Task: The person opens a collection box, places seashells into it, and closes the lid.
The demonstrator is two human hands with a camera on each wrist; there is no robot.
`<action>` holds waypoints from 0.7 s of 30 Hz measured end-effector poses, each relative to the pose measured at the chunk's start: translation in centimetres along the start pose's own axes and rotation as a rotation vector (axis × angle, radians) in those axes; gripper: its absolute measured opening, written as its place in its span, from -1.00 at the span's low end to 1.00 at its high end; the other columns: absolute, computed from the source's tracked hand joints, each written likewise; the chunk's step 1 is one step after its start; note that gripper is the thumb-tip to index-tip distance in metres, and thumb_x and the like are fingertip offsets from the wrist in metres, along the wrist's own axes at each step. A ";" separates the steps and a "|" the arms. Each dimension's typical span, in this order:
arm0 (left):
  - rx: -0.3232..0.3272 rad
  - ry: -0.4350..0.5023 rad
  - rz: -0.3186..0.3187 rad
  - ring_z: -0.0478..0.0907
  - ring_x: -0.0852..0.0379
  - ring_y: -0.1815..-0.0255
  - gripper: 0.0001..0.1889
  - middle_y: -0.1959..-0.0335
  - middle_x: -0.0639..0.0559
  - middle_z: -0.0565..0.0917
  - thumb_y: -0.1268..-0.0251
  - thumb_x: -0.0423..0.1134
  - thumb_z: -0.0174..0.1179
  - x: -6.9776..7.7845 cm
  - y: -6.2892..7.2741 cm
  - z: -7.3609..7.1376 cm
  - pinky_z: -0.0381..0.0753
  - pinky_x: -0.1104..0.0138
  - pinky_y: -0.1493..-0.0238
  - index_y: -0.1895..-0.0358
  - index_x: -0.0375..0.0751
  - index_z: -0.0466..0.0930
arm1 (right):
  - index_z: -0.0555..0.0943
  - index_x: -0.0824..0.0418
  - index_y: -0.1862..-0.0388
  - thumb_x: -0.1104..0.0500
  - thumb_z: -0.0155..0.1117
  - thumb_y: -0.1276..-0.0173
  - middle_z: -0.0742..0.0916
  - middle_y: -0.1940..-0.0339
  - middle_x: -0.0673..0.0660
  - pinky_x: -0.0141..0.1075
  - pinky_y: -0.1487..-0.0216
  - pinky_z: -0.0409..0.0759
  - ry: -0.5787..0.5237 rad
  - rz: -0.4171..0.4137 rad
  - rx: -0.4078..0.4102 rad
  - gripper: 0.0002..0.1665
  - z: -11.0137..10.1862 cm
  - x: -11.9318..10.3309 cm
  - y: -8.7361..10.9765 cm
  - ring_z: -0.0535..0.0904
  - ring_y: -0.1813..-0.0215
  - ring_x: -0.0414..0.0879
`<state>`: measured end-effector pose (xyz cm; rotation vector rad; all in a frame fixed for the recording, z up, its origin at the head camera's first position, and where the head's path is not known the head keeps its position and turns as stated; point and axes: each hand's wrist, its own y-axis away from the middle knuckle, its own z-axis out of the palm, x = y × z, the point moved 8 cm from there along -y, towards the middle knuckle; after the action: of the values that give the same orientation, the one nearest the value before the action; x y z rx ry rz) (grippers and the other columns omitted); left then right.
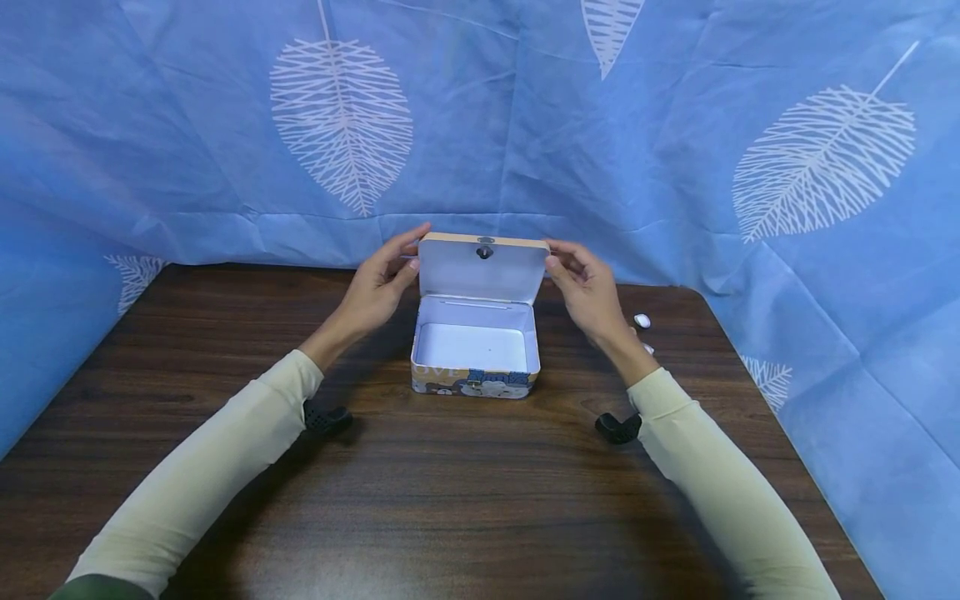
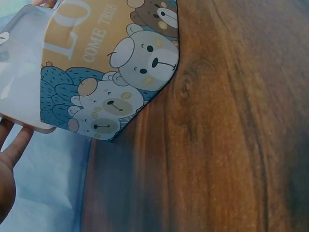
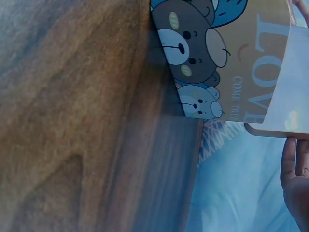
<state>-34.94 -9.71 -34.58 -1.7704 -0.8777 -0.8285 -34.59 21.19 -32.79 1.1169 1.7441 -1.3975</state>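
A rectangular tin box [image 1: 476,382] stands on the table with its lid [image 1: 480,271] raised and leaning back. Its white inside shows, with only a few tiny dark specks on the floor. My left hand [image 1: 380,287] holds the lid's left edge, thumb lower and a finger at the top corner. On the opposite edge, my right hand [image 1: 592,292] holds the lid in much the same way. Cartoon bears [image 2: 145,60] and lettering cover the box's orange front in the left wrist view. The lid hides some fingertips.
Two small white objects [image 1: 642,321] lie on the dark wooden table [image 1: 465,500], right of the box and beside my right wrist. A blue cloth [image 1: 487,125] with white leaf prints hangs behind the table's far edge. Black wrist devices [image 1: 618,428] sit under both sleeves.
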 end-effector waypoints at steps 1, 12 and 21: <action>0.007 0.008 0.000 0.61 -0.27 -0.55 -0.41 -0.60 -0.21 0.58 -0.86 -0.35 0.04 -0.1 0.0 0.0 0.62 -0.17 -0.49 -0.79 0.08 0.36 | 0.59 0.49 -0.50 0.32 0.25 -0.76 0.77 -0.03 -0.06 -0.49 -0.14 0.77 -0.010 0.013 0.000 -0.55 0.0 0.3 0.0 0.72 -0.04 -0.33; 0.066 0.024 -0.039 0.69 -0.36 -0.43 -0.34 -0.44 -0.37 0.65 -0.78 -0.43 0.13 -1.2 0.1 0.0 0.66 -0.16 -0.44 -0.79 0.07 0.35 | 0.38 0.33 -0.75 0.33 0.15 -0.80 0.67 -0.43 0.53 -0.28 -0.21 0.86 -0.028 0.188 -0.092 -0.37 0.9 3.2 0.6 0.76 -0.06 -0.33; 0.103 0.033 -0.074 0.69 -0.35 -0.41 -0.33 -0.49 -0.35 0.64 -0.72 -0.50 0.17 -2.1 -0.1 0.0 0.72 0.06 -0.36 -0.77 -0.04 0.37 | 0.34 0.17 -0.78 0.38 0.17 -0.77 0.71 -0.40 0.51 -0.27 -0.11 0.87 -0.040 0.164 -0.093 -0.30 1.3 3.3 0.3 0.78 -0.05 -0.27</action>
<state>-36.10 -10.07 -36.31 -1.6391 -0.9527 -0.8433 -35.82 20.71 -36.09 1.1459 1.6326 -1.2195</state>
